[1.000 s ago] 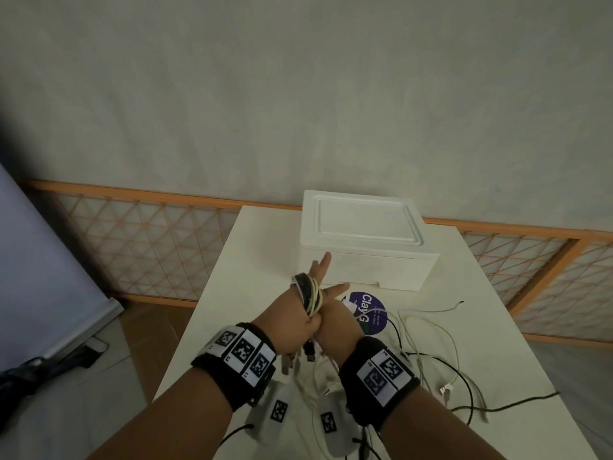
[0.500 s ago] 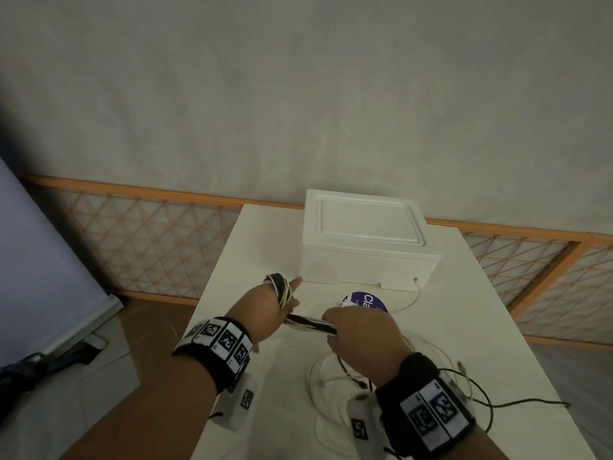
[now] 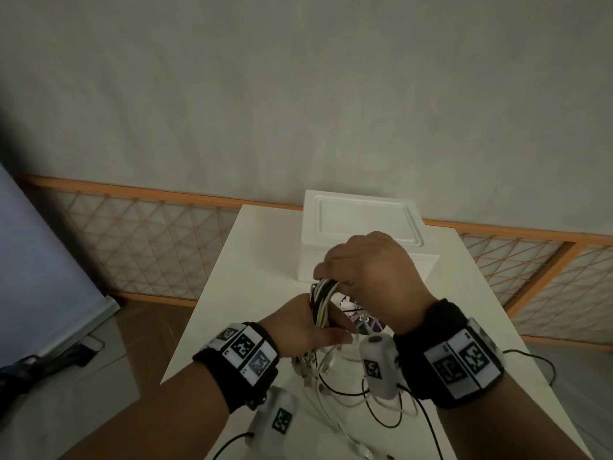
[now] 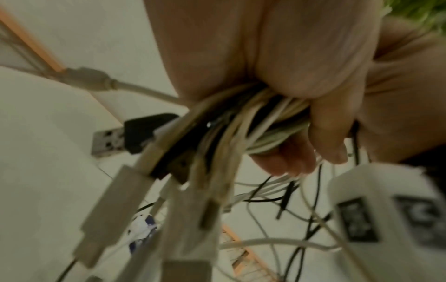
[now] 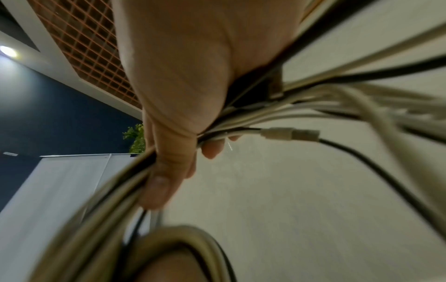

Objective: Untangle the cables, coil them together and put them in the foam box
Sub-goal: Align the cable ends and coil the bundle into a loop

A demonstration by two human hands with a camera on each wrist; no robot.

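A bundle of white and black cables (image 3: 322, 300) is looped around my left hand (image 3: 306, 323), which grips it above the table. In the left wrist view the fingers curl round the cables (image 4: 255, 122), and several USB plugs (image 4: 113, 206) dangle below. My right hand (image 3: 371, 270) is above and in front, its fingers and thumb closed on the top of the loop; the right wrist view shows the cables (image 5: 265, 116) running through its grip. The closed white foam box (image 3: 361, 227) stands behind the hands.
Loose white and black cable ends (image 3: 351, 396) trail over the white table (image 3: 252, 247) below my wrists. A purple round label (image 3: 368, 322) lies under the hands. An orange lattice fence (image 3: 139, 240) runs behind the table.
My right hand has swung up from the right and over the left hand, carrying the cable strands onto the loop. My left hand shifted right, and both hands are close together again.
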